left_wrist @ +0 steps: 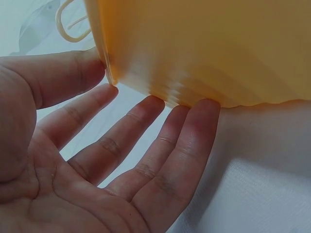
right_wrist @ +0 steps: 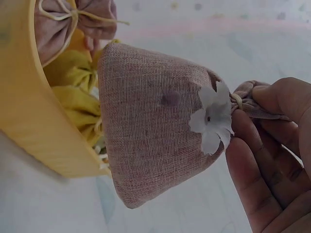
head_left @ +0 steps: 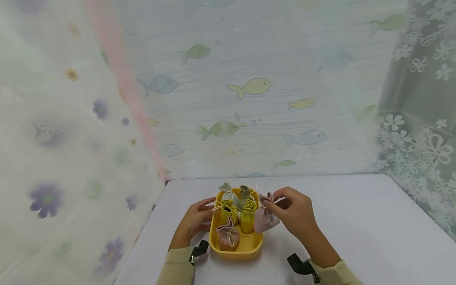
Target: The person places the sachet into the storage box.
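Note:
My right hand (head_left: pixel 298 211) pinches a mauve drawstring pouch (head_left: pixel 264 220) by its gathered neck, just over the right rim of a yellow plastic tub (head_left: pixel 236 255). In the right wrist view the pouch (right_wrist: pixel 155 121) lies sideways across the picture, with a white fabric flower (right_wrist: pixel 213 119) near its tie. My left hand (head_left: pixel 197 218) rests along the tub's left side. The left wrist view shows its extended fingertips (left_wrist: pixel 203 114) touching the outer wall. Inside the tub sit a pinkish-brown pouch (head_left: pixel 228 239), two yellow pouches (head_left: pixel 247 221), a pale grey pouch (head_left: pixel 228 194) and an olive pouch (head_left: pixel 244 191).
The tub stands on a table with a white cloth (head_left: pixel 338 213). Behind it hangs a sheet printed with fish (head_left: pixel 249 87); a flower-patterned sheet (head_left: pixel 46 158) closes the left side. A lace-like floral curtain (head_left: pixel 420 150) hangs at the right.

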Demonstrator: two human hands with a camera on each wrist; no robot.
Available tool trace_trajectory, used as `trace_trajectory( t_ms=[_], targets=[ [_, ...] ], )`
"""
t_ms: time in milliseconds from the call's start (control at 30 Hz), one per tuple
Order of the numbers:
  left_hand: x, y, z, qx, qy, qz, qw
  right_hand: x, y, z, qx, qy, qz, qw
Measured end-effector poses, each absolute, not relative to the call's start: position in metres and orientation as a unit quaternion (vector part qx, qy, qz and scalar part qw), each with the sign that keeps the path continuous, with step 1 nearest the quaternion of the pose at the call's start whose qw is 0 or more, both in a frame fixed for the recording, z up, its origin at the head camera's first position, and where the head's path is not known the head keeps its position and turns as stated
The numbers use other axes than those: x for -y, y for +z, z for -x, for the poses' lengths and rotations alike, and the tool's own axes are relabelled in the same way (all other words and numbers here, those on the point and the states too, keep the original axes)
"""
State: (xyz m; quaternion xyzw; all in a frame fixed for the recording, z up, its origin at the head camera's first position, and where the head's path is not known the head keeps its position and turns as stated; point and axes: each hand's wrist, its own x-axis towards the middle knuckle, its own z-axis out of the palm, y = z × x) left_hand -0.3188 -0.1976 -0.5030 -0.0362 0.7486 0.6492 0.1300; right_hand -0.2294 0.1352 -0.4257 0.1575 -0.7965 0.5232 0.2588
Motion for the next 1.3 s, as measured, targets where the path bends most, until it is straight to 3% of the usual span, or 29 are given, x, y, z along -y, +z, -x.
trace_trajectory(
  t_ms=[833, 1300],
  targets=[
    [0.198, -0.504, 0.321, -0.746, 0.653, 0.024, 0.131, -0.1, -0.436, 0.221, 0.776, 0.54, -0.227, 0.232],
    [0.199, -0.505, 0.321, -0.742, 0.656, 0.026, 0.133, -0.091, -0.441, 0.219, 0.783, 0.541, -0.242, 0.186]
  ],
)
